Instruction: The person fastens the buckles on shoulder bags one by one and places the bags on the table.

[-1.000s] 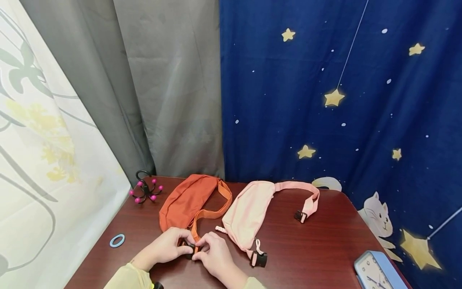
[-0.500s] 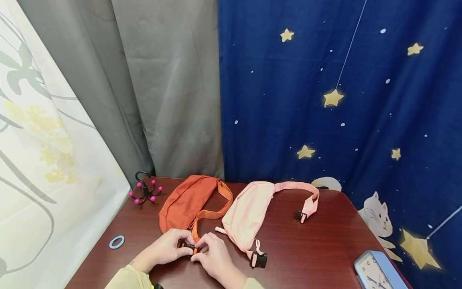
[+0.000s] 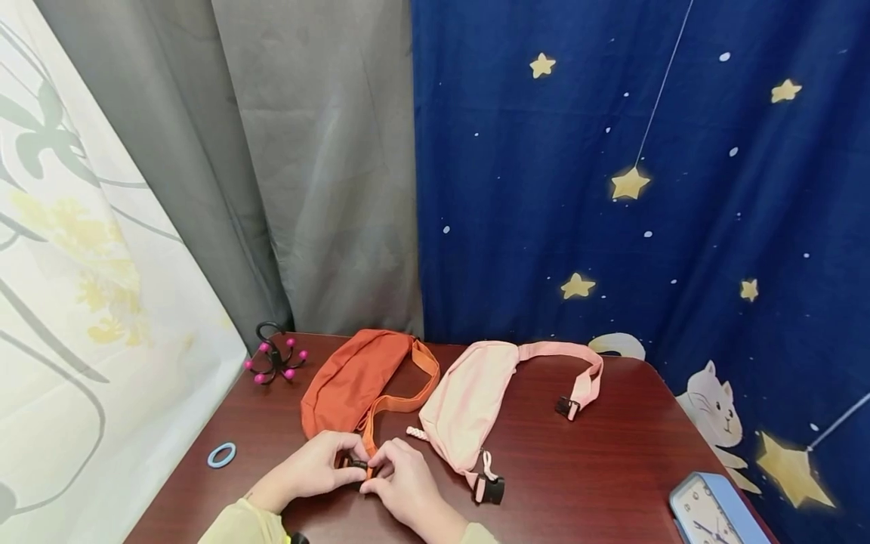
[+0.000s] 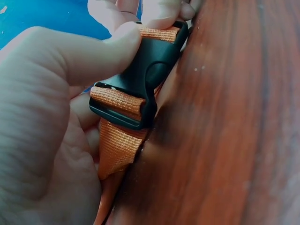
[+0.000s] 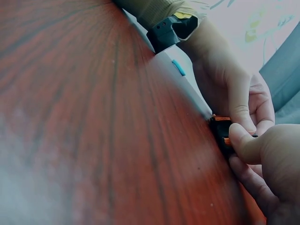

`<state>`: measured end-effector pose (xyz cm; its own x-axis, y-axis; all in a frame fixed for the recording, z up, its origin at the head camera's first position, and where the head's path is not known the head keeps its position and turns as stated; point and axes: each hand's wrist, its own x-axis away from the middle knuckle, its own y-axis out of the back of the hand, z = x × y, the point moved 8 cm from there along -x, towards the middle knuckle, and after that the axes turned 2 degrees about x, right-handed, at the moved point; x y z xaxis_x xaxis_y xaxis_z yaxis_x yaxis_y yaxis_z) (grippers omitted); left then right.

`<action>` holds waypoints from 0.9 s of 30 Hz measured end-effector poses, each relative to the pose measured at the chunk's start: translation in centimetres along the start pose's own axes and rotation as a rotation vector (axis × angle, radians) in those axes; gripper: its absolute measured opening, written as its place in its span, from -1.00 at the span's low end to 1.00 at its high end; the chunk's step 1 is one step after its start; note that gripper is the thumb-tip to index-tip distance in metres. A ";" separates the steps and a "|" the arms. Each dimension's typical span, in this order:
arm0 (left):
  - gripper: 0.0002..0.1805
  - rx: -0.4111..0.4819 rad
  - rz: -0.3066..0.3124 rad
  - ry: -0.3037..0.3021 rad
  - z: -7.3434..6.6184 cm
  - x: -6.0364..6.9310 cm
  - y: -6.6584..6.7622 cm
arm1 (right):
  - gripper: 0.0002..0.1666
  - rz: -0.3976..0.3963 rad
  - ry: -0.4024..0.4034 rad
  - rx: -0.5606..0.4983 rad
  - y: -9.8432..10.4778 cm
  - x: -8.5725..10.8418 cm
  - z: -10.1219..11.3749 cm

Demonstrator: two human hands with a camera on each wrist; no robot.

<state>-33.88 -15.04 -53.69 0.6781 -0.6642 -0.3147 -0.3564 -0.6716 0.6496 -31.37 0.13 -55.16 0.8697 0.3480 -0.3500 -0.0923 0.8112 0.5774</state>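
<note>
Reddish-brown table (image 3: 578,468), orange bag (image 3: 353,378) on it. Black buckle (image 4: 143,63) just nearside of orange bag — long axis sideways, left hand (image 3: 316,462) to right hand (image 3: 409,481) — both pinching it.

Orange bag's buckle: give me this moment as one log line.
left hand: pinches black buckle | right hand: pinches same buckle | orange bag: on table, beyond hands | pink bag: unbuckled

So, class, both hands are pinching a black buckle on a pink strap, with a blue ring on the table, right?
No: the strap is orange, not pink; the left wrist view shows it. The left hand and right hand pinch its black buckle, with a blue ring on the table.
</note>
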 end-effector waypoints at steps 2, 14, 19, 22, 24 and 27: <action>-0.84 -0.010 0.003 -0.004 -0.1 0.0 0.0 | -0.65 0.003 0.016 0.013 0.0 0.0 0.1; -0.89 -0.221 -0.067 -0.101 -2.5 -0.6 0.1 | -0.67 0.056 0.078 0.155 3.3 -0.3 1.7; -0.90 -0.325 -0.123 -0.144 -4.2 -1.6 -0.6 | -0.74 -0.040 0.121 0.165 8.0 -0.8 1.1; -0.92 -0.367 -0.136 -0.177 -5.4 -2.2 -1.5 | -0.77 -0.121 0.099 0.235 11.4 -1.0 -0.6; -0.94 -0.378 -0.141 -0.204 -6.4 -2.7 -2.2 | -0.78 -0.175 0.081 0.282 13.7 -0.9 -2.0; -0.95 -0.391 -0.144 -0.264 -8.1 -3.4 -3.6 | -0.79 -0.247 0.059 0.345 17.0 -0.6 -4.1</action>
<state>-29.67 -7.70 -49.39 0.4989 -0.6679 -0.5523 0.0311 -0.6230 0.7816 -35.43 15.68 -48.20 0.8153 0.1975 -0.5444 0.2917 0.6720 0.6806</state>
